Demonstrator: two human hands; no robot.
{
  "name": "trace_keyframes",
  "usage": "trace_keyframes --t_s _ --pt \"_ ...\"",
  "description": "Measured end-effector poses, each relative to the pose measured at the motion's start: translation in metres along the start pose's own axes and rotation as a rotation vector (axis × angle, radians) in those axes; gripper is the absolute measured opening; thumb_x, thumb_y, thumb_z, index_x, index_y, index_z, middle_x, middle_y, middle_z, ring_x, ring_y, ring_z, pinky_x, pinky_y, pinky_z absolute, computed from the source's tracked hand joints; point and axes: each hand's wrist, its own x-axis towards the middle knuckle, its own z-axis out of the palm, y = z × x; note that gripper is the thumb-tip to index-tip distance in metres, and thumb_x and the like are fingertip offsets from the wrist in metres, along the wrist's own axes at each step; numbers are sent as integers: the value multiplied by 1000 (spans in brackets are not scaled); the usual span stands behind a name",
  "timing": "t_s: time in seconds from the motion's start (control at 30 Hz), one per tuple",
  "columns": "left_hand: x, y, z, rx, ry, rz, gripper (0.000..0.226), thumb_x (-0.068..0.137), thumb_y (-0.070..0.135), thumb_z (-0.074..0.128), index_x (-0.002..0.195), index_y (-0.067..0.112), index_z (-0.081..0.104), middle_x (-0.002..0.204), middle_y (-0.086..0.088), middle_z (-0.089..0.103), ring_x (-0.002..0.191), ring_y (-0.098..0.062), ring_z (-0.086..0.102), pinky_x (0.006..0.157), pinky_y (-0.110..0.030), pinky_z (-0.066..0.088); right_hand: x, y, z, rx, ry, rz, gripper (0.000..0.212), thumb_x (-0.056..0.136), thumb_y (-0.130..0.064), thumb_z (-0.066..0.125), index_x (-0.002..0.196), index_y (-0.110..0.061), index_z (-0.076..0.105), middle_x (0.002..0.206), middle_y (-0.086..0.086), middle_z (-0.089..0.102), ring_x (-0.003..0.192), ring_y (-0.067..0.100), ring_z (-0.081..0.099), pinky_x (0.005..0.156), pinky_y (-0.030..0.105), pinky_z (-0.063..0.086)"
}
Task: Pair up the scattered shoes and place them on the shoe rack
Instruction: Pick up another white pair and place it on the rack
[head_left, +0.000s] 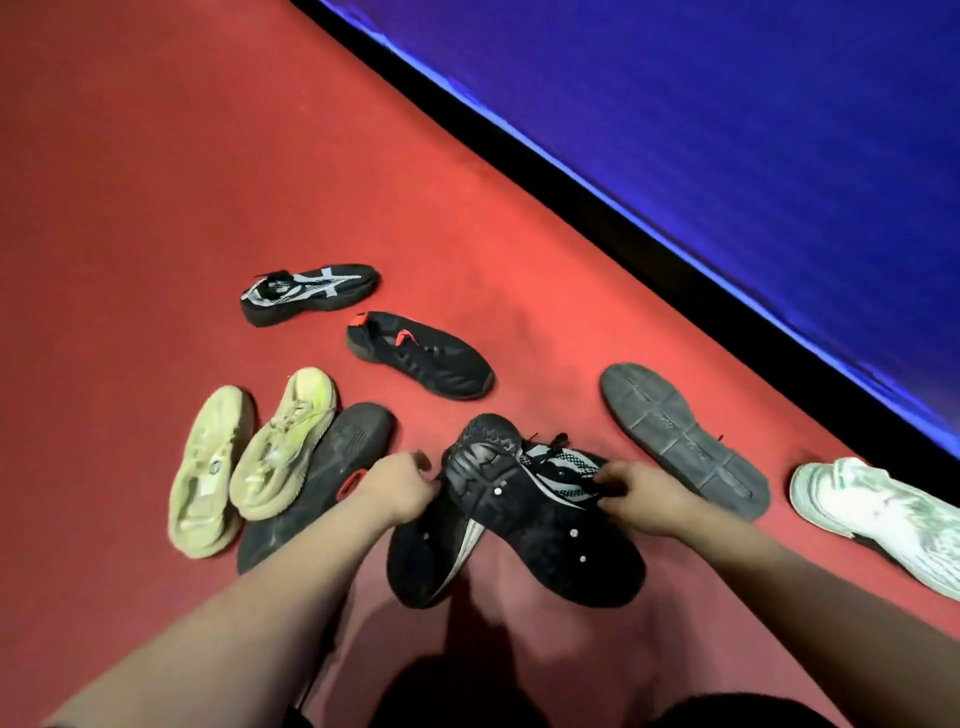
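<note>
Two black sneakers with white trim (519, 514) are held together above the red floor, soles towards me. My left hand (397, 486) grips their left edge and my right hand (641, 496) pinches the laces and upper on the right. A pair of cream-yellow sneakers (249, 457) lies side by side at the left, next to an overturned black shoe with an orange loop (322, 478). Further off lie a black shoe with white stripes (309, 293) and a black shoe with orange accents (421, 356). A sole-up grey-black shoe (680, 439) and a white-green sneaker (878, 517) lie at the right. No shoe rack is in view.
The red carpet floor (156, 208) stretches to the left and far side. A black skirting strip (597, 197) and a blue wall (727, 130) run diagonally across the upper right.
</note>
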Motion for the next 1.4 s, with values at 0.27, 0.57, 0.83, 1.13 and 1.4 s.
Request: trace_keyframes --t_s 0.27,0.57,0.83,1.13,1.4 --pt "35 38 45 -622 -93 -19 36 73 30 73 105 23 57 101 -5 66 85 -21 64 78 -32 54 -17 44 53 358 -142 -43 47 84 -5 60 130 -16 55 125 5 57 117 22 55 105 29 39" --pt "28 59 27 -747 -75 140 39 82 47 62 70 10 69 64 -8 62 59 -21 53 61 -28 40 -4 129 -8 7 545 381 76 74 -40 72 138 -15 39 141 21 36 130 40 37 103 46 38" --pt "14 65 31 -811 -69 222 32 84 34 66 68 8 68 52 -9 59 58 -21 54 66 -28 44 19 147 18 -29 534 312 84 58 -39 83 128 -18 42 113 12 49 105 34 54 84 40 49" --pt "21 74 44 -495 92 218 37 85 38 62 73 3 64 70 -5 64 67 -20 55 70 -30 43 -1 104 34 1943 121 183 52 83 -48 42 84 -1 63 70 22 61 48 25 58 74 40 52" --pt "22 79 48 -216 168 258 25 87 36 60 77 13 63 68 0 60 73 -22 56 64 -27 37 -10 117 50 1249 276 614 42 96 -42 34 92 -5 55 64 17 66 50 27 66 54 28 51"
